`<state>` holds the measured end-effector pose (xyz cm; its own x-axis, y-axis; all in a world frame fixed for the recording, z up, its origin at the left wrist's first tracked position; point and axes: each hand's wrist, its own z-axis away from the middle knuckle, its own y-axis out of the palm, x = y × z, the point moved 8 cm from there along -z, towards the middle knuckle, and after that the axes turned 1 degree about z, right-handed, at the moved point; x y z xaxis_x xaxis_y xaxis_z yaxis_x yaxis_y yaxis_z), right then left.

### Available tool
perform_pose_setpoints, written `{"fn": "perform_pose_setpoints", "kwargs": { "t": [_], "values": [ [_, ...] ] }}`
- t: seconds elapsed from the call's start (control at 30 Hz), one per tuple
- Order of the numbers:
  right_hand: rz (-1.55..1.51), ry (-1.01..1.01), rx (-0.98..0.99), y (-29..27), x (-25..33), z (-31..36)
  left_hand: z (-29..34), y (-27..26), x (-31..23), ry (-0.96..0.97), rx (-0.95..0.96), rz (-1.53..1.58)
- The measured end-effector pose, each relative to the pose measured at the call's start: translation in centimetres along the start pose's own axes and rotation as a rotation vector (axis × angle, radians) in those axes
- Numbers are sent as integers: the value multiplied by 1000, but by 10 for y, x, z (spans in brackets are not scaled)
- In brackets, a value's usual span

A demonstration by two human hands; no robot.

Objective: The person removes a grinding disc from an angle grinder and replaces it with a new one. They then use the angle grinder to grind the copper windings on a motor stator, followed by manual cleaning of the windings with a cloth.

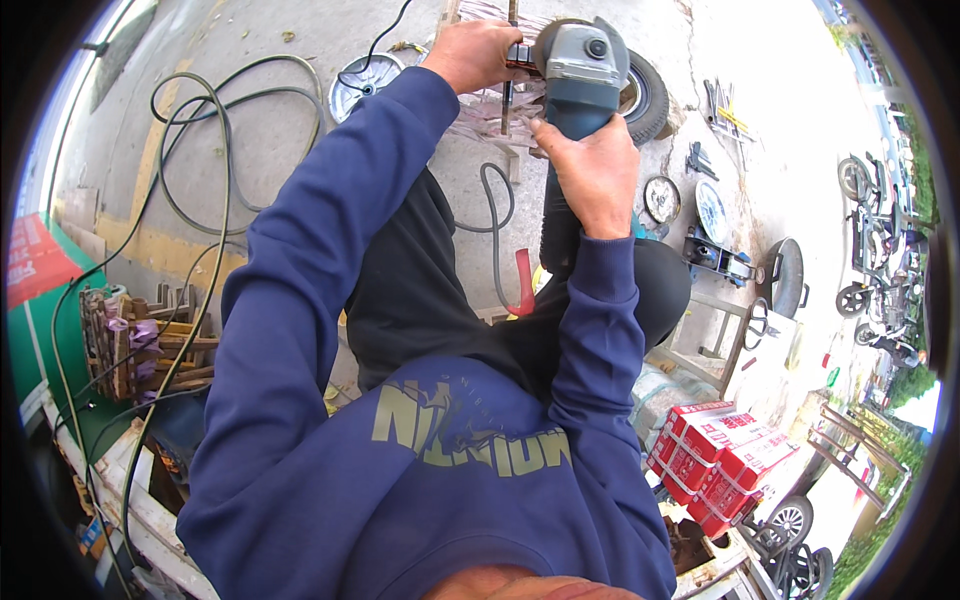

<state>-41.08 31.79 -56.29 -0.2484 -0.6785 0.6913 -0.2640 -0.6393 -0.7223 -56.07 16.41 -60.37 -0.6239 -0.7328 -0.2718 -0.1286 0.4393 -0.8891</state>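
Note:
My right hand [592, 175] is wrapped round the body of a dark blue-green angle grinder [580, 95]. The grinder's grey metal head points away from me, and its round guard is at the far end. Just left of that head, my left hand [475, 55] is closed on a small dark metal piece [522, 60]. A thin upright metal bar [507, 110] runs past this piece. The spot where the grinder meets the metal is hard to make out.
Beyond the grinder lies a tyred wheel [650, 100]; a silver wheel hub [368, 85] is at far left. A grey hose with a red end [524, 285] lies between my legs. Long cables [225, 150] loop over the left floor. Red strapped boxes [715, 455] stand at right.

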Motion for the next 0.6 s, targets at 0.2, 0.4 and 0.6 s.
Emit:
{"fn": "perform_pose_setpoints", "kwargs": {
  "t": [0.2, 0.4, 0.6],
  "values": [
    [-7, -25, 13, -2, 3, 4, 3, 1, 1, 12, 2, 0],
    [-5, 11, 11, -12, 4, 0, 2, 0, 2, 50, -83, 26],
    [-45, 0, -9, -3, -10, -6, -2, -3, 0, -11, 12, 20]
  ]
}}
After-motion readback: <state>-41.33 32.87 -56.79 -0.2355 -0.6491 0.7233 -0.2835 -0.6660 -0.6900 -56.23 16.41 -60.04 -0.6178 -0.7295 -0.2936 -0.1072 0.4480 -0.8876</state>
